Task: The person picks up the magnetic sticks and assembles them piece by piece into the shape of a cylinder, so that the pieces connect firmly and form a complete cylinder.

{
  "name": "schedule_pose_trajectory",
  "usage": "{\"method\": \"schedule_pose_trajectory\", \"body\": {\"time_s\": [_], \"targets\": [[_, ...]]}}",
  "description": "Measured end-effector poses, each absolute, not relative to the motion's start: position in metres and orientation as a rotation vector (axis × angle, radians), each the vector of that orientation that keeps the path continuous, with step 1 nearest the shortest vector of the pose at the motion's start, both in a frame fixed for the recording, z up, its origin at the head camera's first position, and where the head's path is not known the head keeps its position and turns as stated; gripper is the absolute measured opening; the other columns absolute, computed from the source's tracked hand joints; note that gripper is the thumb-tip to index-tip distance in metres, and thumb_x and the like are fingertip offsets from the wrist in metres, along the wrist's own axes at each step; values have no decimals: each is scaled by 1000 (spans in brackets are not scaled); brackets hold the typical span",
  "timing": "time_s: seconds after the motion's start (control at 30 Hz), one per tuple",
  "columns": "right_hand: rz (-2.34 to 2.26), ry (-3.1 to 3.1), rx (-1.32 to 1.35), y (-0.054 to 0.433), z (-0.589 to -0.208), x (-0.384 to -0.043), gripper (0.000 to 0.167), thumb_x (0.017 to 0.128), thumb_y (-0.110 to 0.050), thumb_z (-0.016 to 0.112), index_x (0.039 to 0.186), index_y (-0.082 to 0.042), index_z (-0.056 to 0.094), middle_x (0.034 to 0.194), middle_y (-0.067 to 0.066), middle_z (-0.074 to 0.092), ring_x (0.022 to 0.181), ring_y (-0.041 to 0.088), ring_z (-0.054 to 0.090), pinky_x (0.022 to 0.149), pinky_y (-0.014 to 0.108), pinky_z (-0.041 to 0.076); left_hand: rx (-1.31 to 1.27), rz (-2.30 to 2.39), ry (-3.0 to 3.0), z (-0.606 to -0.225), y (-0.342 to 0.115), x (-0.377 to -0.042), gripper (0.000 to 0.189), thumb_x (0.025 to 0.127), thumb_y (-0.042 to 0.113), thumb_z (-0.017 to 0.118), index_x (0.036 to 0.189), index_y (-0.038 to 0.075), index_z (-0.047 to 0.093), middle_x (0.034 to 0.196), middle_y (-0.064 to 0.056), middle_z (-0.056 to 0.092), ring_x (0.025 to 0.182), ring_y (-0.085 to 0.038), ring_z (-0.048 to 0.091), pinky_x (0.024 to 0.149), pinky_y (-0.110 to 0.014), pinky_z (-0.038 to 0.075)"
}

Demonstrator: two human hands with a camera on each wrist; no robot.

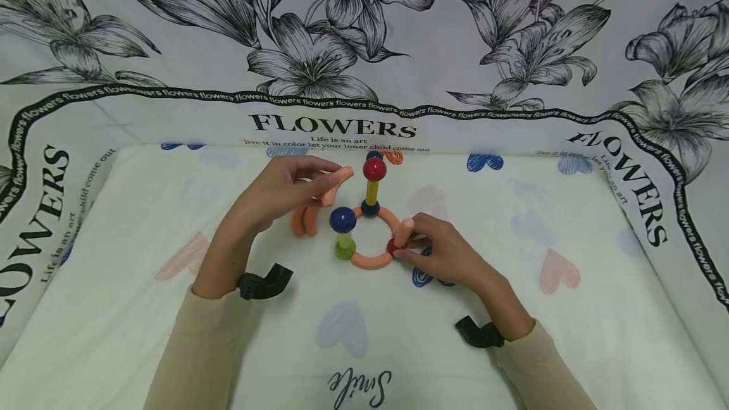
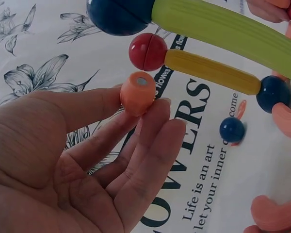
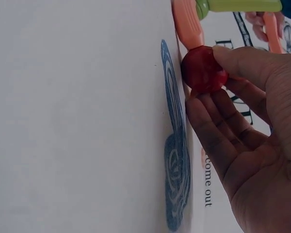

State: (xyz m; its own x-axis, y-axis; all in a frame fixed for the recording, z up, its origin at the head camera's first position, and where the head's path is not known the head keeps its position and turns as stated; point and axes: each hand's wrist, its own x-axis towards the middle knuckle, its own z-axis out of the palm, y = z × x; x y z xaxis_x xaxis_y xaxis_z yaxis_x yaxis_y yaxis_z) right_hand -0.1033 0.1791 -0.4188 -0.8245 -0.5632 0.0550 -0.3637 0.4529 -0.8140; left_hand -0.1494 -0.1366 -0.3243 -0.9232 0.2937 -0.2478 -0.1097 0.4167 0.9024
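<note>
My left hand (image 1: 279, 188) pinches a curved orange rod (image 2: 138, 94) between thumb and fingers, above the cloth; a metal disc shows on its end. My right hand (image 1: 447, 248) holds a red ball (image 3: 204, 69) on the right of an orange ring (image 1: 371, 262) of curved rods. From that ball an orange rod (image 1: 404, 233) rises beside the fingertips. At the ring's left, a green ball (image 1: 345, 248) carries a light green rod topped by a blue ball (image 1: 343, 219). At the back, a yellow rod (image 1: 372, 193) stands on a dark blue ball (image 1: 370, 209) with another red ball (image 1: 374, 168) on top.
Curved orange rods (image 1: 298, 223) lie on the cloth below the left hand. A loose blue ball (image 2: 232, 129) lies behind the yellow rod. White cloth (image 1: 490, 207) printed with hearts covers the work surface, and a flower-printed cloth (image 1: 433, 68) borders it.
</note>
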Motion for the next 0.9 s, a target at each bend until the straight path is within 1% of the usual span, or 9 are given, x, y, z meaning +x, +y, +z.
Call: {"method": "schedule_pose_trajectory", "body": {"time_s": [0.17,0.33,0.5,0.63,0.9], "targets": [[-1303,2484,-807,180,-417,-103,17,94,-16,82,105,-22,70,113,-4,72,104,10,72,94,32,64,134,1498,2291,-328,-132,-152,47,97,47,76,134,20,71,121,-13,74,103,-26,76,96,-48,63],[-1289,2484,-805,180,-415,-104,18,95,-16,81,108,-21,70,114,-4,71,106,9,71,94,30,63,124,1506,2264,-329,-129,-153,48,98,46,75,137,20,69,122,-13,75,100,-26,78,98,-52,62],[-1279,2495,-806,180,-415,-104,20,95,-17,81,111,-19,70,112,-2,70,105,11,72,94,31,63,136,1547,2231,-330,-127,-152,45,99,42,75,137,19,68,120,-13,74,103,-27,75,98,-53,62],[-1285,2494,-805,180,-416,-103,21,95,-18,82,113,-18,70,111,0,70,105,14,73,93,33,64,149,1557,2211,-330,-127,-152,44,100,40,74,137,19,68,123,-14,74,107,-28,73,98,-55,61],[-1291,2492,-811,179,-417,-103,22,95,-18,81,114,-16,70,111,2,70,104,16,74,94,34,64,179,1565,2190,-329,-128,-151,45,101,40,73,139,15,67,120,-14,71,107,-28,71,100,-54,61]]}}
